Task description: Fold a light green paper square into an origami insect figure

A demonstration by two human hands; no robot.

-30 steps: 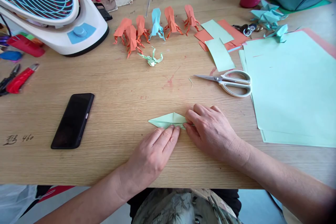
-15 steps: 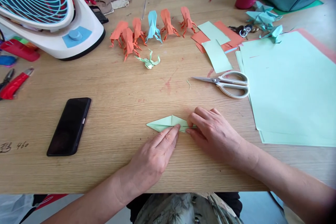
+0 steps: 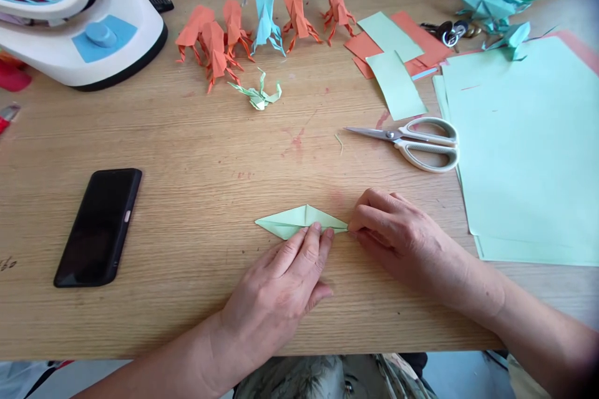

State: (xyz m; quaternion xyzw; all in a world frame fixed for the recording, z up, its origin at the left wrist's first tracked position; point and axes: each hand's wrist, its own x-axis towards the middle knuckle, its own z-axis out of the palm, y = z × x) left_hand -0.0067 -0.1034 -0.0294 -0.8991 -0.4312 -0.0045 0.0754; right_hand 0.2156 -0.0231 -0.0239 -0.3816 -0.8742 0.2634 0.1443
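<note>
A folded piece of light green paper [image 3: 292, 217], long and pointed at both ends, lies flat on the wooden table [image 3: 187, 318]. My left hand [image 3: 285, 280] rests with its outstretched fingertips pressing the paper's lower edge; the thumb is apart from the fingers. At the paper's right tip, my right hand [image 3: 397, 237] has its thumb and fingers pinched together on the point. Beyond the hands, scissors [image 3: 414, 142] with pale handles lie with their blades closed, beside a thin green paper scrap [image 3: 339, 144]. A small green folded paper figure [image 3: 258, 97] sits farther back.
Several orange folded figures [image 3: 294, 12] and a blue one [image 3: 265, 15] stand at the back. A white fan [image 3: 121, 25] is far left, a black phone [image 3: 98, 227] nearer. Green paper sheets [image 3: 528, 156] lie right, near cut pieces [image 3: 397, 84] and keys [image 3: 449, 32].
My right hand has slid rightward along the paper to its tip. My left fingers have shifted slightly right, and the thumb now shows. The camera view has moved closer and lower.
</note>
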